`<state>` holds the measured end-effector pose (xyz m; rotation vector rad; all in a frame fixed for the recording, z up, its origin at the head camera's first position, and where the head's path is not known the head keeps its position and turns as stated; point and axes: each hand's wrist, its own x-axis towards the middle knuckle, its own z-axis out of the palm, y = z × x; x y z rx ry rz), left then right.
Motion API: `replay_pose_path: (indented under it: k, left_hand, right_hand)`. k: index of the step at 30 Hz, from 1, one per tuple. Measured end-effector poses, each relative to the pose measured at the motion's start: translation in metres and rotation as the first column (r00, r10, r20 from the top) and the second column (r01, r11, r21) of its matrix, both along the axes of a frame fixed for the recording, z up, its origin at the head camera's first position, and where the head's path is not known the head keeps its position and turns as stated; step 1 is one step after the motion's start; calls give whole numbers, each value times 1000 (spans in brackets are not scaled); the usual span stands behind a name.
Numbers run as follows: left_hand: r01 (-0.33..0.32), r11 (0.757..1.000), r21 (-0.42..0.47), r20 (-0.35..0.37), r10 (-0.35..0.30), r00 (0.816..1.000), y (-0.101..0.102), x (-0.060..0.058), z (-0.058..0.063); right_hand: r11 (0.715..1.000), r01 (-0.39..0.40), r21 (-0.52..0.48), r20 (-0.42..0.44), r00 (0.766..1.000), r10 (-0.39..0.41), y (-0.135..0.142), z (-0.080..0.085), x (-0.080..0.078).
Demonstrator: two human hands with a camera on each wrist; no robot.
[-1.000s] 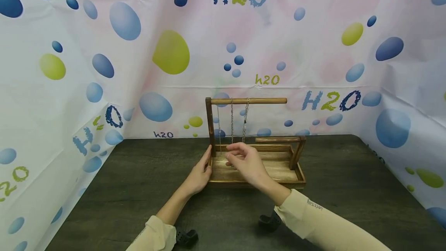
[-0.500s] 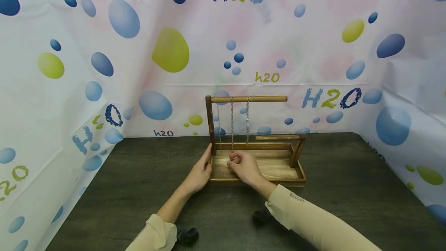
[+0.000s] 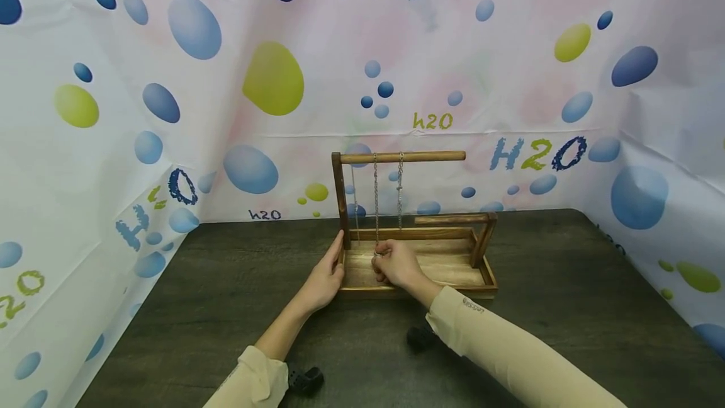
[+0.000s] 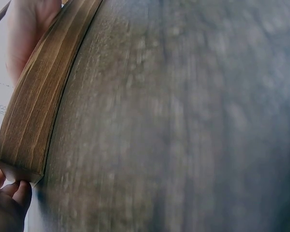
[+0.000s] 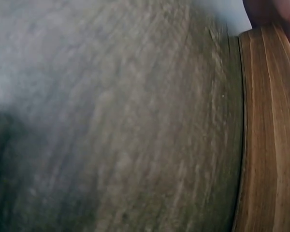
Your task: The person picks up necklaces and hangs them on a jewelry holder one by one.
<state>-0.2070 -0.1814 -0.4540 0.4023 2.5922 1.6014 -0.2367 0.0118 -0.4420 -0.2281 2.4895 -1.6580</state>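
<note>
A wooden jewelry stand (image 3: 402, 157) has a long upper bar, a low bar at its right and a shallow tray (image 3: 442, 260) as its base. Several thin silver-coloured chains hang from the upper bar. My right hand (image 3: 401, 266) pinches the lower end of the middle chain (image 3: 376, 197) just over the tray floor; the pinched end is mostly hidden by fingers. Along the tray's left end rests my left hand (image 3: 324, 279), its fingers straight against the side beside the post. In the left wrist view, left fingertips (image 4: 21, 193) touch the corner of the tray's front wall (image 4: 46, 92).
Another chain (image 3: 400, 197) hangs close to the right of the pinched one, and a thinner chain (image 3: 355, 203) hangs near the post. The dark wood-grain table (image 3: 566, 307) carries the stand. Behind it stands a white backdrop (image 3: 510, 80) with printed drops.
My right hand has come down from in front of the chains to the tray and pinches the middle chain's end. The right-hand chain has swung straighter. My left hand has stayed in place.
</note>
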Motion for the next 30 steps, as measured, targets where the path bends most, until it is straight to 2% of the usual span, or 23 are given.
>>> replay_pose_path:
  k: [3, 7, 15, 20, 30]
  left_hand:
    - [1, 1000, 3, 1, -1, 1000, 1, 0, 1]
    - [0, 1000, 2, 1, 0, 1000, 1, 0, 2]
    - [6, 1000, -2, 4, -6, 1000, 1, 0, -1]
    - [8, 1000, 1, 6, -8, 1000, 0, 0, 0]
    - [-4, 1000, -7, 11, 4, 1000, 0, 0, -2]
  right_hand:
    - [1000, 8, -11, 38, 999, -7, 1, 2, -1]
    - [1000, 13, -20, 47, 999, -12, 1, 2, -2]
    - [1000, 27, -14, 28, 999, -26, 0, -2, -1]
    - [999, 15, -29, 26, 1000, -14, -1, -2, -1]
    - [1000, -16, 10, -4, 1000, 16, -1, -4, 0]
